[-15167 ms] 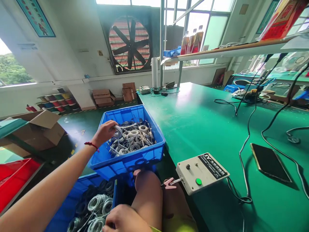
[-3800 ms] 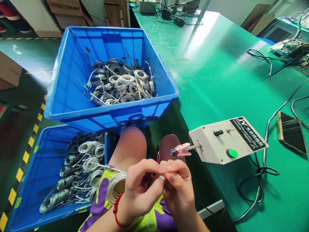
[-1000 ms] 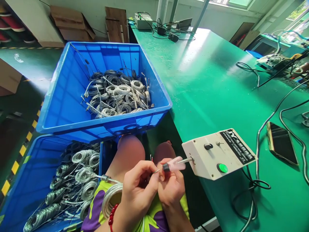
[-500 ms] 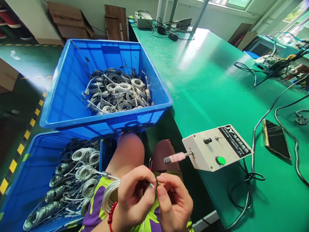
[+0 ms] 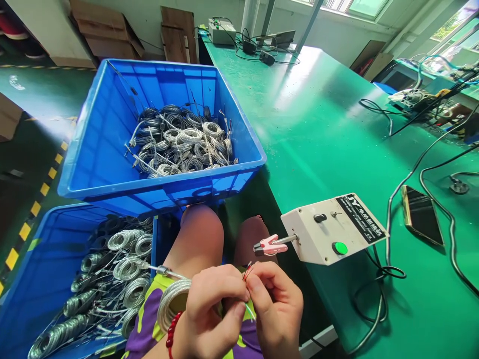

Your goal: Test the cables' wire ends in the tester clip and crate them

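My left hand (image 5: 215, 304) is closed on the stripped end of a clear-sheathed cable (image 5: 172, 301). The cable's coil hangs beside the left wrist, above my lap. Thin wires (image 5: 247, 271), red and dark, stick up between the two hands. A green and a white wire (image 5: 250, 311) point down to the right from my left fingertips. My right hand (image 5: 277, 304) pinches the red and dark wires. Just beyond the hands, a pink clip (image 5: 272, 245) sits on the shaft of a beige machine box (image 5: 333, 229) with a green button.
A blue crate (image 5: 164, 187) full of coiled cables stands ahead. Another blue crate (image 5: 48, 234) with coils is at lower left. On the green table (image 5: 299, 139) lie a phone (image 5: 422, 215) and black power cords (image 5: 391, 239). More equipment (image 5: 415, 97) stands farther right.
The red and dark wires now rise between my fingertips, and green and white wires show below. The pink clip's shaft has turned, showing its spread handles. The view has shifted slightly.
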Available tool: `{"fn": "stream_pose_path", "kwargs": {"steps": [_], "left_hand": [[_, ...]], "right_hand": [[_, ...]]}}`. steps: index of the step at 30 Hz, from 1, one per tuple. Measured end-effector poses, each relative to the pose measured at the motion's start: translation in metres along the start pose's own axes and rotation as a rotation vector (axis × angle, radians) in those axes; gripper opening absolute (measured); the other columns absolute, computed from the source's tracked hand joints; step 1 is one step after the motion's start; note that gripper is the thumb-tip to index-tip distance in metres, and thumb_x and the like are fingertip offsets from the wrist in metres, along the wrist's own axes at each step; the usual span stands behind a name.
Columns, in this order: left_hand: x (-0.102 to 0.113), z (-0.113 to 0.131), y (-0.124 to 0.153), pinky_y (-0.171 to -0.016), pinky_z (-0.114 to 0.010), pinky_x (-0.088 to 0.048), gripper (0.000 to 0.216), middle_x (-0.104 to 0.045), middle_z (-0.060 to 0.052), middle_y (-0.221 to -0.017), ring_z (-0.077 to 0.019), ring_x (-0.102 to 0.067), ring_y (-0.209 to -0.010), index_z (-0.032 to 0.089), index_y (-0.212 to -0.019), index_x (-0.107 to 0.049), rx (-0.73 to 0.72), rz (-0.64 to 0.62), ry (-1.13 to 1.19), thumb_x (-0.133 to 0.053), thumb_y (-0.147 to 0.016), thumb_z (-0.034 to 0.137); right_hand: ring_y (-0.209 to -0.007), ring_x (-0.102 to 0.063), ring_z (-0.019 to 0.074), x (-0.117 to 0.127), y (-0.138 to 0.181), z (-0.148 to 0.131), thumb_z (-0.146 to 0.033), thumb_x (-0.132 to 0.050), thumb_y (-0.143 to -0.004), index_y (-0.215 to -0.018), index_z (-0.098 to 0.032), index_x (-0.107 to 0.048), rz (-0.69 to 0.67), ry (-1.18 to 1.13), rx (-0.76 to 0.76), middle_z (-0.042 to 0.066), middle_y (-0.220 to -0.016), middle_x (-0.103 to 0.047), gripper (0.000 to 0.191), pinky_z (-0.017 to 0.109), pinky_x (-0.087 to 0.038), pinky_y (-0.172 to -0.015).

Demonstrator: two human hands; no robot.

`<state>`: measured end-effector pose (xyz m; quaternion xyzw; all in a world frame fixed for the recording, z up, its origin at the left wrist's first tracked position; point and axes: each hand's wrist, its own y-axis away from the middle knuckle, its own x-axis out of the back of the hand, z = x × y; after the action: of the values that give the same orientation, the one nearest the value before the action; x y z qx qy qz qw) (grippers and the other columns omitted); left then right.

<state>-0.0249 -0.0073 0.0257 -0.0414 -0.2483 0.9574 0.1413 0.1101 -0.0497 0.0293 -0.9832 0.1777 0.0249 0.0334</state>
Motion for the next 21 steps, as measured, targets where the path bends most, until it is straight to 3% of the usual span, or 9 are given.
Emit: {"fn": "stream_pose_path", "kwargs": {"steps": [5, 7, 17, 21], "left_hand": [[-0.004, -0.001, 0.003, -0.057, -0.022, -0.052, 0.010, -0.075, -0.003, -0.082, -0.0136, -0.064, -0.059, 0.024, -0.111, -0.070, 0.045, 0.069, -0.070, -0.062, -0.116, 0.027], [-0.005, -0.003, 0.006, -0.056, -0.020, -0.052, 0.005, -0.076, -0.002, -0.085, -0.0116, -0.062, -0.058, 0.024, -0.113, -0.070, 0.079, 0.075, -0.078, -0.066, -0.113, 0.023], [-0.005, -0.003, 0.005, -0.056, -0.017, -0.052, 0.014, -0.076, 0.001, -0.084, -0.0098, -0.062, -0.056, 0.025, -0.114, -0.070, 0.111, 0.087, -0.129, -0.069, -0.106, 0.013], [-0.006, -0.003, 0.003, -0.057, -0.018, -0.052, 0.014, -0.077, 0.000, -0.086, -0.0106, -0.064, -0.059, 0.025, -0.112, -0.070, 0.116, 0.076, -0.107, -0.067, -0.106, 0.013]], "right_hand": [[-0.050, -0.057, 0.0123, -0.005, -0.001, -0.002, -0.026, -0.077, -0.099, -0.097, -0.025, -0.083, 0.098, 0.149, 0.340, -0.001, -0.069, -0.073, 0.007, 0.023, -0.047, -0.048], [-0.048, -0.054, 0.0115, -0.007, 0.001, 0.000, -0.029, -0.078, -0.097, -0.106, -0.025, -0.083, 0.091, 0.168, 0.392, -0.001, -0.074, -0.075, 0.011, 0.023, -0.045, -0.045], [-0.055, -0.065, 0.0126, -0.005, -0.001, 0.009, -0.014, -0.081, -0.098, -0.104, -0.026, -0.087, 0.081, 0.060, 0.287, 0.000, -0.077, -0.080, 0.015, 0.021, -0.054, -0.052], [-0.062, -0.070, 0.0125, -0.006, -0.005, 0.007, -0.018, -0.087, -0.095, -0.096, -0.028, -0.087, 0.071, -0.109, 0.151, -0.001, -0.078, -0.080, 0.011, 0.020, -0.060, -0.062]]}}
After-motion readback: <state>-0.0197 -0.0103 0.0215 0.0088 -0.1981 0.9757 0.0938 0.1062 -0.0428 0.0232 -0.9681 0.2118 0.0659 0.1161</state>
